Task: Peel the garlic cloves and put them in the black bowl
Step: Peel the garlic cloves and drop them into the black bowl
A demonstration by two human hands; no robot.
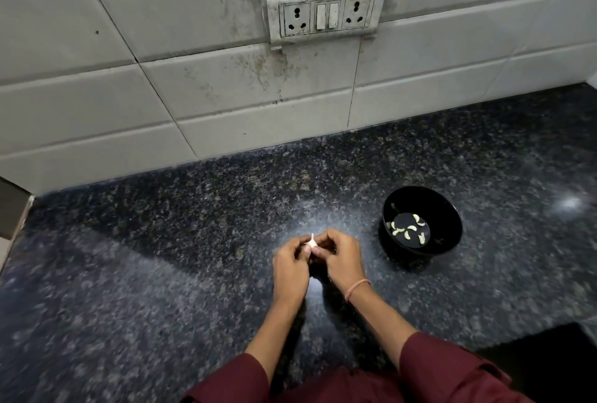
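A small white garlic clove (312, 242) with a thin pointed tip is pinched between the fingertips of both hands, just above the dark granite counter. My left hand (290, 265) holds it from the left and my right hand (344, 259), with an orange thread round the wrist, holds it from the right. To the right stands the black bowl (447, 225), upright, with several peeled pale cloves (408, 230) lying on its bottom.
The speckled granite counter (193, 241) runs back to a white tiled wall with a socket and switch panel (326, 15). A counter edge and dark gap (549, 364) lie at the lower right. A metal edge (13, 209) shows at far left.
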